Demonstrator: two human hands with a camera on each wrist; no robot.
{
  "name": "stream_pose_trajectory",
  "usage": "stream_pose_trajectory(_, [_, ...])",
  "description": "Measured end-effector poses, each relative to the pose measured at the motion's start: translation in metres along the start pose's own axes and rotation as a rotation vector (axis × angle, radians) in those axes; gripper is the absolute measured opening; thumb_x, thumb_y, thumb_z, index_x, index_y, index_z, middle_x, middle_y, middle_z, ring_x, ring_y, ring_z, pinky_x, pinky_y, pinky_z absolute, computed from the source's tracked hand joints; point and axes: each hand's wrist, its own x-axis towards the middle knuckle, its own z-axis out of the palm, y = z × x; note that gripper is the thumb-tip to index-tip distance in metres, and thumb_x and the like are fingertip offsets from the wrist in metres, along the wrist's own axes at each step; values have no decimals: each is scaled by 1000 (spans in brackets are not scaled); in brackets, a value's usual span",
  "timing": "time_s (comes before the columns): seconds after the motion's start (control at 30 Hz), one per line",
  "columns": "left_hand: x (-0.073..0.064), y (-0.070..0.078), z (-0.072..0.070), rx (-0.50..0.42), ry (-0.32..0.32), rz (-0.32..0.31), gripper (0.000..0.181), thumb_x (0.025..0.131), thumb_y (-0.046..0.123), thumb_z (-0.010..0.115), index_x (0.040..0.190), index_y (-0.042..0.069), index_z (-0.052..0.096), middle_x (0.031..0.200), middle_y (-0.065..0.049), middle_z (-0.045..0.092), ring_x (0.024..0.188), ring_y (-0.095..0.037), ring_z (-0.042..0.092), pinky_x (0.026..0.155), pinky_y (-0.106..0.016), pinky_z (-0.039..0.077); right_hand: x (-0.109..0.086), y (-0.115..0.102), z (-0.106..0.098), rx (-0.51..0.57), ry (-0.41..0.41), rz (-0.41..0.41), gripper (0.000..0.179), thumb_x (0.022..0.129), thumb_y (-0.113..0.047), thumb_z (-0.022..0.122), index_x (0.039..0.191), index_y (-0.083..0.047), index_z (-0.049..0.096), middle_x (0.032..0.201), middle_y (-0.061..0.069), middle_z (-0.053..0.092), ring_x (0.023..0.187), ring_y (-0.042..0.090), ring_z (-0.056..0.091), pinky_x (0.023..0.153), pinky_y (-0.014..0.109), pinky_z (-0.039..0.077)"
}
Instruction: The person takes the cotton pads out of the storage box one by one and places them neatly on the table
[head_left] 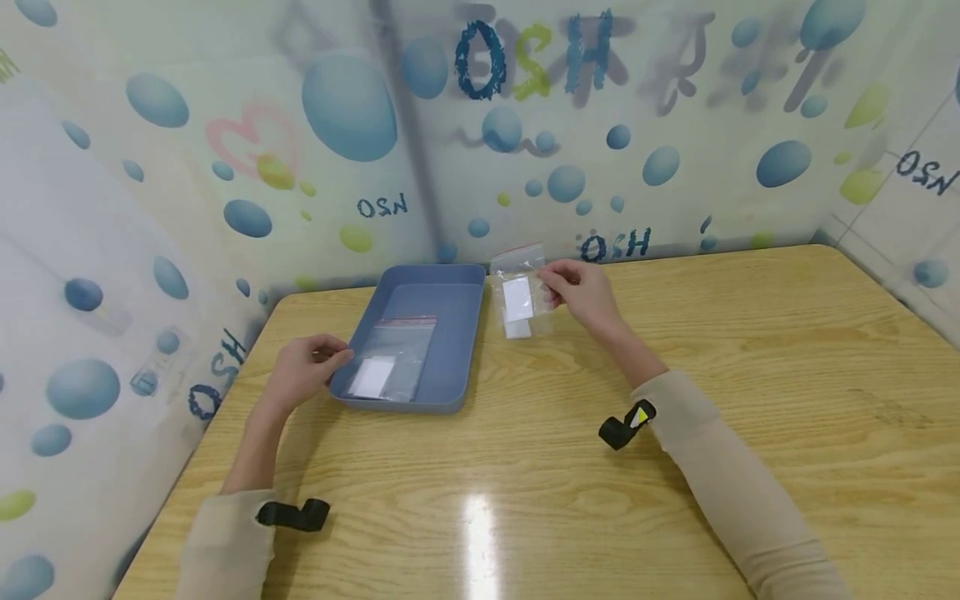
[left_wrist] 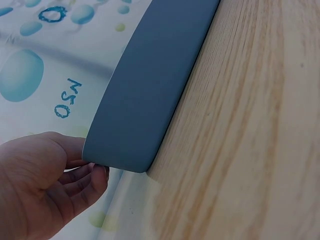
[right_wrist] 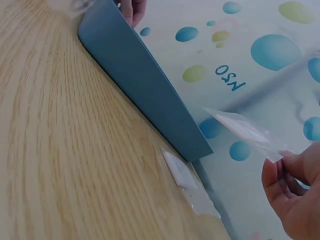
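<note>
Beige sleeves (head_left: 727, 475) lie nearest the camera, at lower left and lower right of the frame. The left hand (head_left: 303, 371) pinches the near-left corner of the blue tray (head_left: 450, 304), left of centre. The right hand (head_left: 585, 292) grasps a clear bag (head_left: 517, 296) by one side edge, mid-frame, near the tray's far-right corner. A second bag (right_wrist: 182, 172) lies on the worktop (head_left: 555, 500) beside the tray; a third bag (head_left: 408, 358) rests inside it. Risks, as judged: the edge-only pinch could let the held bag slip; a pull at the corner could skew the tray.
</note>
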Motion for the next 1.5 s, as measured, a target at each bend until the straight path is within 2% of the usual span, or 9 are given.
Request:
stream_pose_trajectory(0.27, [0, 2, -1, -1, -2, -2, 31, 101, 21, 65, 113, -8, 67, 99, -22, 70, 69, -16, 62, 59, -29, 51, 2, 4, -14, -20, 16, 45, 30, 104, -22, 60, 117, 4, 68, 91, 10, 62, 77, 15, 60, 73, 23, 55])
stream_pose_trajectory(0.5, [1, 0, 0, 2, 2, 0, 30, 100, 19, 66, 113, -8, 67, 98, -22, 70, 70, -17, 62, 59, -29, 51, 3, 11, -23, -52, 17, 97, 32, 105, -22, 58, 119, 5, 66, 94, 10, 62, 79, 14, 58, 83, 34, 55])
stream_pose_trajectory(0.7, [3, -4, 2, 8, 6, 2, 28, 100, 20, 66, 111, -7, 68, 95, -20, 70, 68, -16, 62, 59, -29, 51, 3, 16, -31, -87, 26, 119, 32, 105, -24, 57, 120, 4, 66, 97, 11, 62, 80, 15, 58, 86, 38, 54])
stream_pose_trajectory(1.13, [2, -3, 1, 9, 5, 17, 27, 100, 18, 66, 110, -7, 68, 94, -19, 71, 67, -17, 60, 58, -30, 49, 7, 25, -47, -87, -1, 194, 39, 106, -24, 56, 129, 6, 62, 108, 14, 61, 82, 12, 58, 81, 29, 55])
stream_pose_trajectory(1.33, [1, -4, 1, 17, 7, 16, 27, 100, 18, 66, 111, -7, 68, 94, -20, 71, 67, -18, 61, 58, -30, 49, 9, 30, -52, -105, 11, 192, 36, 105, -21, 57, 127, 6, 63, 103, 13, 61, 78, 12, 57, 72, 20, 53])
stream_pose_trajectory(1.5, [1, -4, 1, 13, 7, 11, 28, 100, 17, 66, 111, -8, 68, 94, -20, 70, 67, -18, 61, 58, -30, 50, 10, 34, -55, -105, 11, 200, 33, 105, -18, 57, 125, 8, 63, 99, 11, 61, 76, 10, 57, 71, 19, 53])
